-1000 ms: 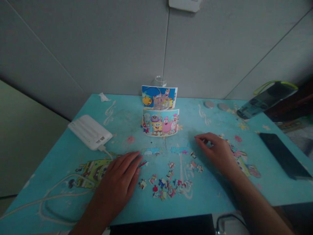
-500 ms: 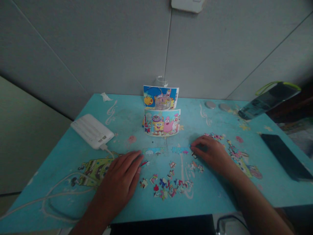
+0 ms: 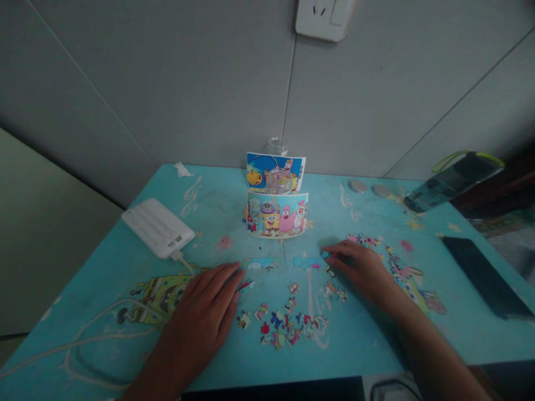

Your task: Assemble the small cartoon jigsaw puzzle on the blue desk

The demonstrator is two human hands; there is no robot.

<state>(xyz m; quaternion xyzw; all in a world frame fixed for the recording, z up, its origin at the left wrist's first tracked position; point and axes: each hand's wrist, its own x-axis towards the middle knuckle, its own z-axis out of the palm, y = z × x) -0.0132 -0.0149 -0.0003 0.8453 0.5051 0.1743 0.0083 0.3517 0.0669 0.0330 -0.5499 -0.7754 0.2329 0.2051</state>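
My left hand [image 3: 211,301] lies flat with its fingers stretched out, fingertips at the left end of a joined strip of puzzle pieces [image 3: 262,264]. To the right, past a gap, is a second short blue strip of puzzle pieces [image 3: 306,262]. At that strip's right end my right hand [image 3: 355,266] pinches a small blue puzzle piece [image 3: 325,254] between thumb and finger. Loose puzzle pieces [image 3: 288,326] are scattered in front of the strips, and a few more [image 3: 334,291] lie below my right hand. Behind the strips stands a cartoon picture card [image 3: 278,216].
A second card [image 3: 256,167] and clear jars [image 3: 278,181] stand behind. A white power bank [image 3: 157,227] with a cable lies left. More puzzle pieces [image 3: 397,263], a dark phone [image 3: 487,275], a leaning bottle [image 3: 453,181] and round lids [image 3: 358,186] are on the right.
The view has tilted up slightly, showing more of the wall socket. My right hand stays by the right strip, with the blue piece showing more clearly in its fingers. My left hand rests as before.
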